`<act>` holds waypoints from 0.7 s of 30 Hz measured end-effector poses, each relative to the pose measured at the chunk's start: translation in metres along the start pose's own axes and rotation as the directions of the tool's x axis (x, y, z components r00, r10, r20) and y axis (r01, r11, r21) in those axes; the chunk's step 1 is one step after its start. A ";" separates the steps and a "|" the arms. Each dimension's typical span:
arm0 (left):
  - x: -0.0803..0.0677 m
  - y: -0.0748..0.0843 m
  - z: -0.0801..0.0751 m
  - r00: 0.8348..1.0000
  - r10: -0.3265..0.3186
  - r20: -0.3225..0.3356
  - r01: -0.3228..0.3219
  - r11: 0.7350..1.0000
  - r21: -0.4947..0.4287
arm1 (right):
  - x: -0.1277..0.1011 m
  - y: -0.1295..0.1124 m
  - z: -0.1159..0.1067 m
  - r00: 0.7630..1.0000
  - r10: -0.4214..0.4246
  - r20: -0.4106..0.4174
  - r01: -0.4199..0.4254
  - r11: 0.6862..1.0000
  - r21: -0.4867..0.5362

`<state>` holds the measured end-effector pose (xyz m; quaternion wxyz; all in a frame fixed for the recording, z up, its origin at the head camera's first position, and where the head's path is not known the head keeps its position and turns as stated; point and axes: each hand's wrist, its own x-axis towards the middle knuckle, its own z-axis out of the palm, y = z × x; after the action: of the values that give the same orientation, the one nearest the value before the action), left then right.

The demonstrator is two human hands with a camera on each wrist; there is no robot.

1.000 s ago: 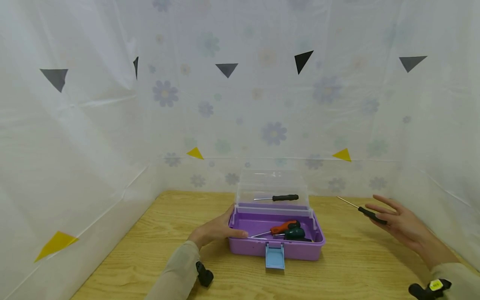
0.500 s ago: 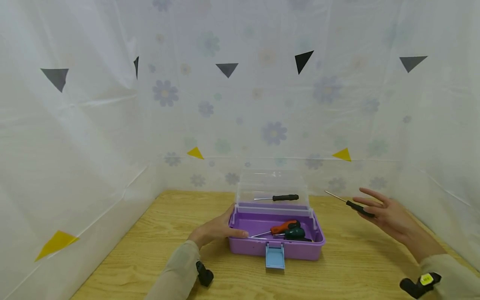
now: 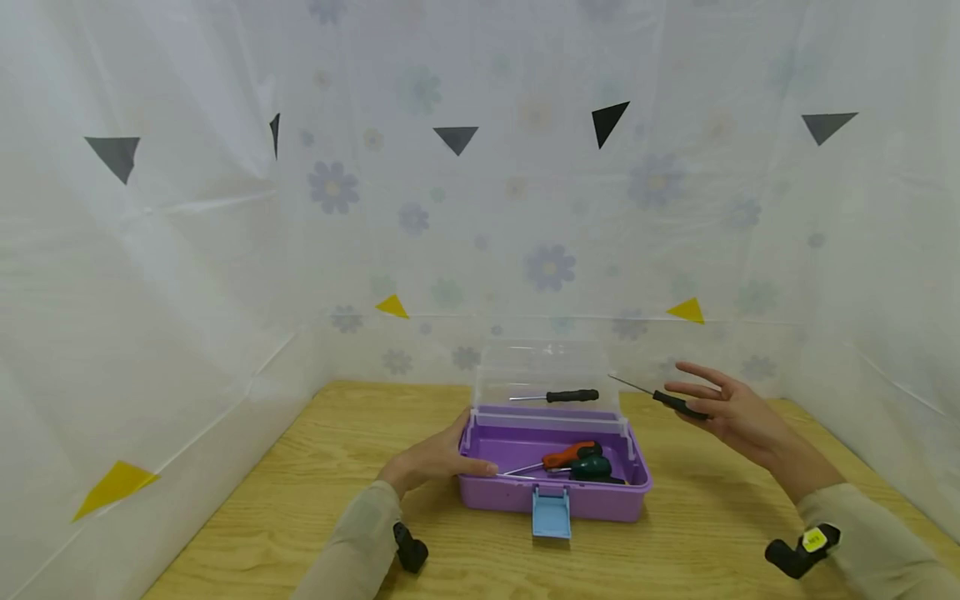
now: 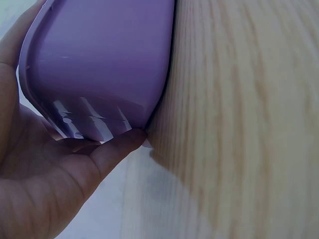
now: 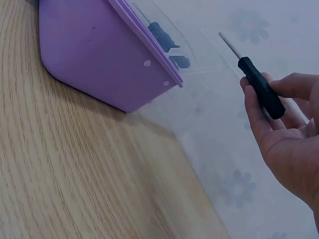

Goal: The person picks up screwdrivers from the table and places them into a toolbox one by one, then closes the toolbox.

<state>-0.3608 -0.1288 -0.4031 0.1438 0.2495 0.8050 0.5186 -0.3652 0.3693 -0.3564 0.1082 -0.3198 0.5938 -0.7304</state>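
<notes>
Noted nearest: left sleeve [image 3: 348,537] and right sleeve [image 3: 862,533], both beige, over a wood-grain table [image 3: 645,554]. Found on the table: a purple toolbox [image 3: 495,493], opened, with blue latch [image 3: 551,515] hanging down in front. Found left hand [image 3: 431,461] gripping the left end, thumb over the front rim, fingers round the side. Observed inside, toward the right: an orange screwdriver [image 3: 562,457] touching a green screwdriver [image 3: 590,467]. Found right hand [image 3: 738,421] raised beyond the right end, pinching a black screwdriver [image 3: 675,404] by its handle, other fingers spread, shaft toward the lid. Noted behind: clear lid [image 3: 543,362], tipped back, with another dark-handled screwdriver [image 3: 573,396]; cannot tell whether in or behind it. Noted farthest: flowered curtain [image 3: 480,183].
</notes>
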 end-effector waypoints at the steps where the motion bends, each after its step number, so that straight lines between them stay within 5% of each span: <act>1: 0.000 0.000 0.000 1.000 -0.001 -0.001 0.001 1.000 0.001 | 0.003 0.001 0.002 1.000 0.005 -0.002 -0.005 1.000 -0.003; 21: -0.001 0.002 0.001 1.000 -0.028 -0.007 0.028 1.000 0.008 | 0.043 0.006 0.030 0.995 0.082 -0.051 -0.087 0.991 -0.105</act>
<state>-0.3590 -0.1280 -0.4015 0.1474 0.2372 0.8110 0.5141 -0.3815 0.3209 -0.3448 0.1077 -0.2826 0.6475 -0.6995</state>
